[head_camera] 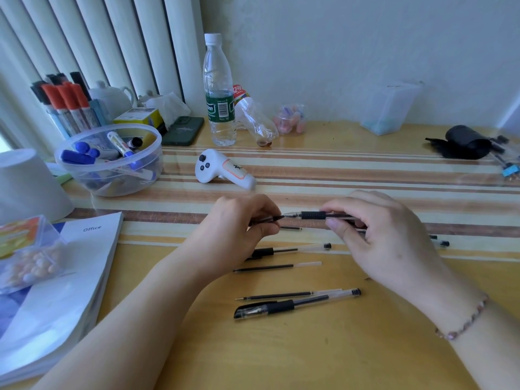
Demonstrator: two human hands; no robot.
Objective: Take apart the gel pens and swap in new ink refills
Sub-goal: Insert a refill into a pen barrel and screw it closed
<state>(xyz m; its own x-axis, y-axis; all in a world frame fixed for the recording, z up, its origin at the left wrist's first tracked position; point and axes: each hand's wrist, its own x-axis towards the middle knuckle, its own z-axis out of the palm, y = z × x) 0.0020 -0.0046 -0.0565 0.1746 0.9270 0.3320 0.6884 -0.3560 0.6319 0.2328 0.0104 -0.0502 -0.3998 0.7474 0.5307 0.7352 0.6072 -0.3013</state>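
Yellow wooden desk with a striped mat (365,170) under both hands. Clear gel pen barrel with black rubber grip (313,215) held level over the mat, pinched by right hand (374,235). Left hand (242,220) pinches a dark pen cap (270,219) — its end just meets the barrel's tip. Below the grip: loose black refill (277,267), capped black gel pen (292,304). Beyond it, white handheld controller (222,170).

Soft, even daylight fills the frame, brightest at the far left edge beside the blinds (84,46). Shadows under the forearms are faint. The desk (337,347) shows mild sheen. Wide-angle bending curves the edges; far objects at the upper right look slightly soft.
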